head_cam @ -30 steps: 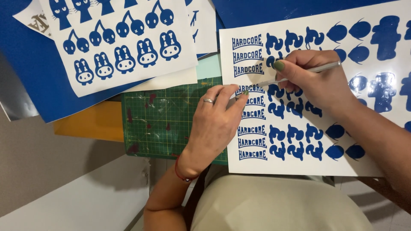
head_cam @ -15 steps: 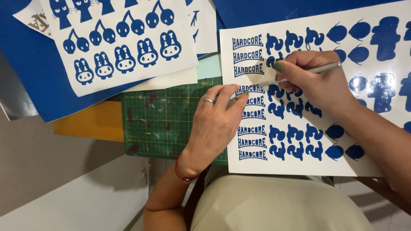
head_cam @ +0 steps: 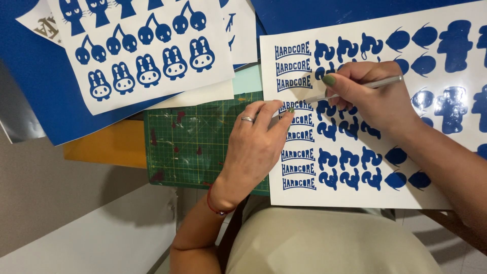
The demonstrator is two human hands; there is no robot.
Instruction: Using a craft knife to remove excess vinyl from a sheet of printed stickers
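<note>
A white backing sheet (head_cam: pixel 385 198) covered with blue vinyl stickers, word shapes and small figures, lies in front of me. My left hand (head_cam: pixel 256 147), with a ring and a red wrist cord, rests fingers-down on the sheet's left edge, holding it flat. My right hand (head_cam: pixel 373 99) grips a thin silver weeding tool (head_cam: pixel 378 84) like a pen. Its tip points left at the word stickers close to my left fingertips.
A green cutting mat (head_cam: pixel 187 147) lies under the sheet's left edge. A second sticker sheet (head_cam: pixel 147 56) with blue rabbit and cherry shapes lies at the upper left on blue vinyl (head_cam: pixel 40 91). A yellow board (head_cam: pixel 101 147) sits beside the mat. My lap fills the bottom.
Both hands stay almost where they were. The tool tip shifts only slightly over the word stickers.
</note>
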